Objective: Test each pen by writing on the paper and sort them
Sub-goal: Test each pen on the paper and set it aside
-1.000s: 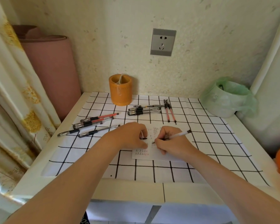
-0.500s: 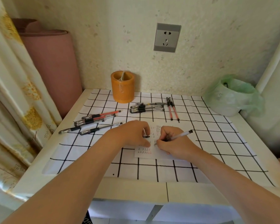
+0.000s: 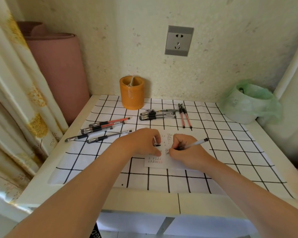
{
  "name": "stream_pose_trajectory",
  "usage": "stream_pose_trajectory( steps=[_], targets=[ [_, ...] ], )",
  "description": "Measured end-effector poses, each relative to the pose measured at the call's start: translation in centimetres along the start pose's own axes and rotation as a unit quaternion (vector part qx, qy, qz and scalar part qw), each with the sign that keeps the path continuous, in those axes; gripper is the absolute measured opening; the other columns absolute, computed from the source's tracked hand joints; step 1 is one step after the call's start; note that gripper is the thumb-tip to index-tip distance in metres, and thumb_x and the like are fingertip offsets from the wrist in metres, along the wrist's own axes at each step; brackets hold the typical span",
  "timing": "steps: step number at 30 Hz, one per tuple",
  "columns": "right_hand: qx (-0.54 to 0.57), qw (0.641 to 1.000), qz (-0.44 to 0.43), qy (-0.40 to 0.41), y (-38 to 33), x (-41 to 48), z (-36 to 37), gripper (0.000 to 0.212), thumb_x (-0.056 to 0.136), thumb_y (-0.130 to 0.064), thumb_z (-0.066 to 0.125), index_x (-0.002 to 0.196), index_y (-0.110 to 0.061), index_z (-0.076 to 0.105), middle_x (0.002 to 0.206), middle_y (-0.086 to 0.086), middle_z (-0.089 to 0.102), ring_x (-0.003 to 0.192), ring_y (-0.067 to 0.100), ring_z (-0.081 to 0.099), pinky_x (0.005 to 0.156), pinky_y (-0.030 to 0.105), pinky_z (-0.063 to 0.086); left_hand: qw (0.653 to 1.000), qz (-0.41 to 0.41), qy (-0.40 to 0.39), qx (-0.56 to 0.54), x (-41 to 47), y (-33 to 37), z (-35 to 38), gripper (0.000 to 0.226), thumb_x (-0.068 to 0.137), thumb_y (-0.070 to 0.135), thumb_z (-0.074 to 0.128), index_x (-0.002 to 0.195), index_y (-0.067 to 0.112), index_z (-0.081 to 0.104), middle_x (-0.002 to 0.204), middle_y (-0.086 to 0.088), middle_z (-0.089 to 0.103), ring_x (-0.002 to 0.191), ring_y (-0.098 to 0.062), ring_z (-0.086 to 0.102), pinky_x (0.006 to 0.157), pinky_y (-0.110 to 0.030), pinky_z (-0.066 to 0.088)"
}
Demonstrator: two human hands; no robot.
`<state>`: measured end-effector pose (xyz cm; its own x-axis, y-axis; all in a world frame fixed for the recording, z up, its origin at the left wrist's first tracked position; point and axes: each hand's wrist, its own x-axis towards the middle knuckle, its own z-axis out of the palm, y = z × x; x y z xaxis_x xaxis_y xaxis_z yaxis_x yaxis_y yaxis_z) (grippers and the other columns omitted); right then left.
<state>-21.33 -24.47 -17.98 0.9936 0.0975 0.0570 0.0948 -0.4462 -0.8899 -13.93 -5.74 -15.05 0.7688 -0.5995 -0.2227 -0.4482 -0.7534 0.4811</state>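
Right hand [image 3: 184, 152] is curled around a white pen [image 3: 197, 143], its tip down on the small paper [image 3: 155, 165] that lies on the checked cloth [image 3: 230, 143] and already carries rows of black and red marks. Left hand [image 3: 141, 143] rests on the paper's left edge, its curled fingers pinching a small black cap [image 3: 156, 145]. Other pens lie in three lots: a loose bunch [image 3: 101, 127] far left, a stack [image 3: 157, 115] near the orange cup [image 3: 132, 93], and two red pens [image 3: 185, 115] just beside that stack.
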Motion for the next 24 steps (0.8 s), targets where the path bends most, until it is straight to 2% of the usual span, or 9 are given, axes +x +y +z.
stream_pose_trajectory(
  steps=[3, 6, 8, 12, 15, 19, 24],
  targets=[
    [0.003, 1.000, -0.008, 0.000, 0.10, -0.01, 0.01, 0.021, 0.080, 0.002, 0.068, 0.066, -0.008, 0.055, 0.072, 0.005, 0.065, 0.067, 0.020, 0.062, 0.060, 0.034, 0.052, 1.000, -0.001, -0.002, 0.002, 0.05, 0.08, -0.02, 0.040, 0.076, 0.038, 0.080, 0.107, 0.031, 0.055, 0.092, 0.016, 0.047, 0.084, -0.006, 0.050, 0.067, -0.021, 0.039],
    [-0.014, 1.000, -0.017, 0.002, 0.24, 0.00, 0.16, 0.018, 0.079, 0.002, 0.069, 0.068, -0.002, 0.055, 0.075, 0.016, 0.065, 0.068, 0.029, 0.062, 0.060, 0.041, 0.053, 1.000, -0.002, -0.003, 0.005, 0.05, 0.07, -0.01, 0.041, 0.076, 0.039, 0.080, 0.108, 0.031, 0.055, 0.094, 0.015, 0.048, 0.086, -0.007, 0.050, 0.070, -0.022, 0.040],
    [-0.022, 1.000, -0.016, -0.003, 0.30, 0.07, 0.11, 0.017, 0.078, 0.001, 0.069, 0.068, -0.002, 0.055, 0.075, 0.018, 0.063, 0.066, 0.026, 0.059, 0.059, 0.041, 0.050, 1.000, -0.002, -0.002, 0.004, 0.01, 0.02, 0.00, 0.041, 0.076, 0.039, 0.080, 0.108, 0.031, 0.055, 0.093, 0.015, 0.048, 0.086, -0.006, 0.050, 0.070, -0.022, 0.040],
    [-0.016, 1.000, -0.010, -0.014, 0.28, 0.14, -0.02, 0.018, 0.077, -0.001, 0.068, 0.066, -0.005, 0.054, 0.070, 0.011, 0.061, 0.062, 0.023, 0.056, 0.057, 0.039, 0.046, 1.000, -0.001, -0.003, 0.001, 0.02, 0.01, 0.00, 0.041, 0.076, 0.039, 0.080, 0.108, 0.031, 0.055, 0.090, 0.017, 0.046, 0.079, -0.001, 0.047, 0.066, -0.021, 0.039],
    [-0.017, 1.000, -0.013, -0.009, 0.28, 0.13, 0.08, 0.018, 0.078, 0.001, 0.068, 0.067, -0.003, 0.054, 0.074, 0.019, 0.062, 0.066, 0.031, 0.059, 0.059, 0.040, 0.049, 1.000, -0.002, -0.005, -0.001, 0.04, 0.07, -0.05, 0.041, 0.076, 0.038, 0.080, 0.107, 0.031, 0.054, 0.089, 0.017, 0.046, 0.078, -0.001, 0.047, 0.066, -0.021, 0.039],
    [-0.005, 1.000, -0.005, -0.008, 0.24, 0.12, 0.11, 0.018, 0.077, 0.000, 0.068, 0.067, -0.002, 0.053, 0.071, 0.016, 0.060, 0.063, 0.019, 0.054, 0.057, 0.036, 0.044, 1.000, -0.002, -0.004, -0.001, -0.01, 0.03, 0.04, 0.040, 0.076, 0.039, 0.080, 0.106, 0.032, 0.054, 0.094, 0.014, 0.049, 0.084, -0.005, 0.049, 0.069, -0.023, 0.040],
    [-0.012, 1.000, -0.014, -0.014, 0.23, -0.07, 0.06, 0.017, 0.080, 0.002, 0.067, 0.069, 0.000, 0.054, 0.076, 0.022, 0.060, 0.064, 0.017, 0.054, 0.057, 0.032, 0.045, 1.000, -0.001, 0.000, -0.001, -0.16, 0.13, 0.01, 0.041, 0.077, 0.038, 0.080, 0.109, 0.030, 0.055, 0.092, 0.015, 0.047, 0.085, -0.006, 0.049, 0.070, -0.023, 0.040]
  ],
)
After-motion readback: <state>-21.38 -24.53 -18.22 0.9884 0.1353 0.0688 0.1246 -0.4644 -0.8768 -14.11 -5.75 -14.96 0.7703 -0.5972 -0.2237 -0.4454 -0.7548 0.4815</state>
